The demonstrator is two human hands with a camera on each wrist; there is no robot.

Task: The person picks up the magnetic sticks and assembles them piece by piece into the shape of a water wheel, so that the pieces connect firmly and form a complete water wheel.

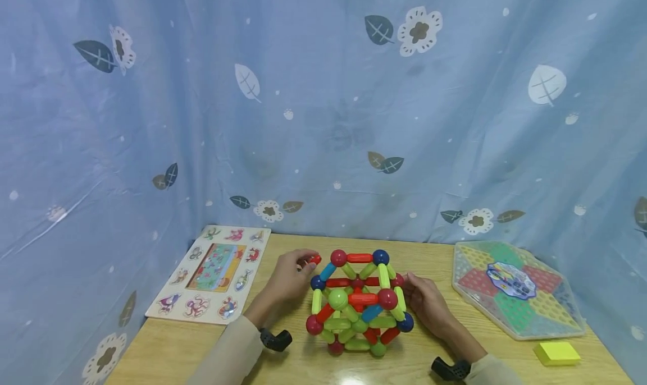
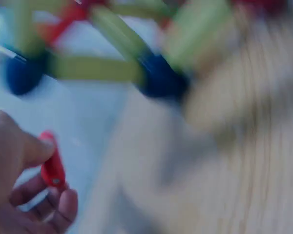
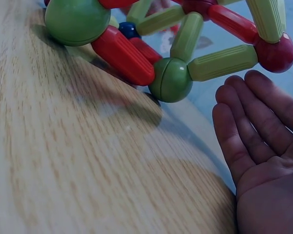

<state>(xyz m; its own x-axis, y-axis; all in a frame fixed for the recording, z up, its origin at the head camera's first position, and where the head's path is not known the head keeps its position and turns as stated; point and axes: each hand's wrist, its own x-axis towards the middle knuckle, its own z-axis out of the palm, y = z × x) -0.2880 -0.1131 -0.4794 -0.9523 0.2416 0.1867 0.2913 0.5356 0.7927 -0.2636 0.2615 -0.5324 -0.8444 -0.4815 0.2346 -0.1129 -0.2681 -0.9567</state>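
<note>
A frame of coloured rods and balls (image 1: 363, 298) stands on the wooden table between my two hands. Yellow-green, red and blue rods link its red, dark blue and green balls. My left hand (image 1: 292, 274), at the frame's left side, pinches a short red rod (image 2: 53, 161) between thumb and fingers, apart from the frame. In the right wrist view my right hand (image 3: 268, 141) has its fingers extended, palm up, with fingertips close under a red ball (image 3: 277, 52). Whether they touch the ball I cannot tell. The left wrist view is blurred.
At the back left lies a picture puzzle board (image 1: 241, 242) with sea animals. A flat hexagonal box (image 1: 548, 335) with coloured triangles lies on the right, near a yellow block (image 1: 557, 353). A blue patterned curtain (image 1: 323, 121) hangs behind the table (image 1: 162, 351).
</note>
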